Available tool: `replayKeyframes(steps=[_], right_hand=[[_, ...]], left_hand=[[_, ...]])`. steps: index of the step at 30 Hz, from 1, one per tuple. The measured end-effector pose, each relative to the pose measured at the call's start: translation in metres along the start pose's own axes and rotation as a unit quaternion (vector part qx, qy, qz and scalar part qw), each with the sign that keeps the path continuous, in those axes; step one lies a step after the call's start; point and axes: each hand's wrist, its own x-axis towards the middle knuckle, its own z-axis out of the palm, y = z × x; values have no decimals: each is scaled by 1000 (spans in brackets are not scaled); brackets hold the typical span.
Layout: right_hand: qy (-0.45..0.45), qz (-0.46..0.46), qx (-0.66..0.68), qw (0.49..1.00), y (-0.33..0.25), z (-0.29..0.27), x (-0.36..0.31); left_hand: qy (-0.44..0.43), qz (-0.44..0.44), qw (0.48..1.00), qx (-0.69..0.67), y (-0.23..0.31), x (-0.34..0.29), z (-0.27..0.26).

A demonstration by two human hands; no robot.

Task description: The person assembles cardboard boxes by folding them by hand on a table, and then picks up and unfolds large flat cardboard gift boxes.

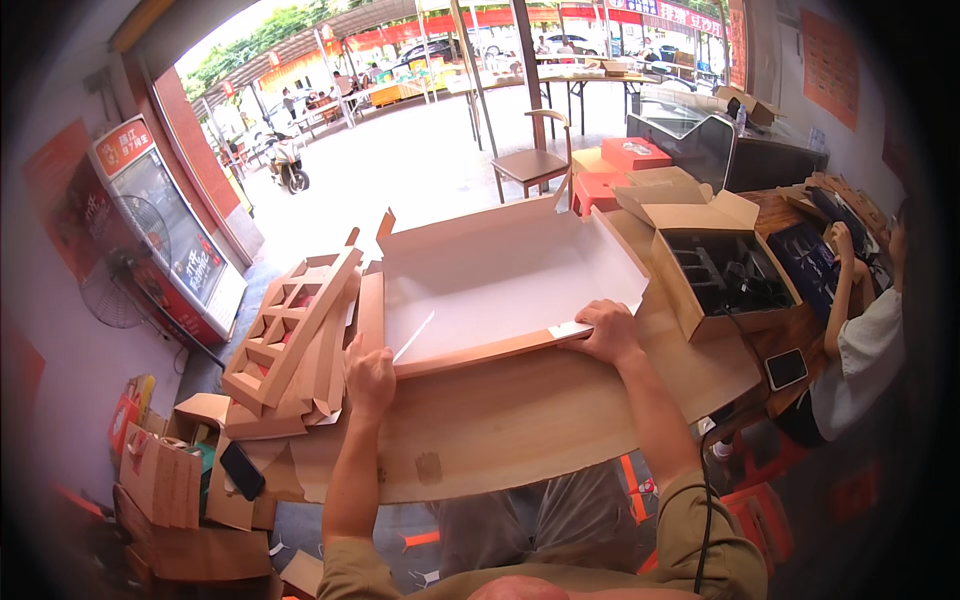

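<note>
A large shallow cardboard box point(490, 270), brown outside and white inside, lies open on the wooden table point(460, 440) before me. Its walls stand up, and some flaps at the far corners stick out. My left hand point(370, 378) is closed on the near left corner, its fingers partly hidden by the wall. Around the near wall, toward the right corner, my right hand point(608, 330) is wrapped, beside a small white patch on the edge. Left of the box, cardboard divider inserts point(290, 330) with square openings lie stacked on more flat cardboard.
An open carton point(725, 270) of dark items and cables sits right, near a phone point(786, 369). Another person point(865, 340) sits beyond. Boxes and a dark phone point(242, 471) are at lower left, by a fan point(130, 260) and a drinks fridge point(170, 230). A chair point(531, 163) stands ahead.
</note>
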Motion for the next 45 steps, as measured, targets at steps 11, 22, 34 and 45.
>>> replayKeyframes(steps=[11,22,34,45], right_hand=[[-9,3,8,1000,3,-1,-1],[-12,6,16,1000,3,-1,-3],[12,13,12,1000,8,-2,-3],[30,-21,-42,998,18,-3,0]], left_hand=[[-16,-83,994,-67,-15,5,7],[-14,-144,982,-118,-12,9,0],[69,-136,980,-131,-6,10,-7],[97,-55,987,-116,-13,3,9]])
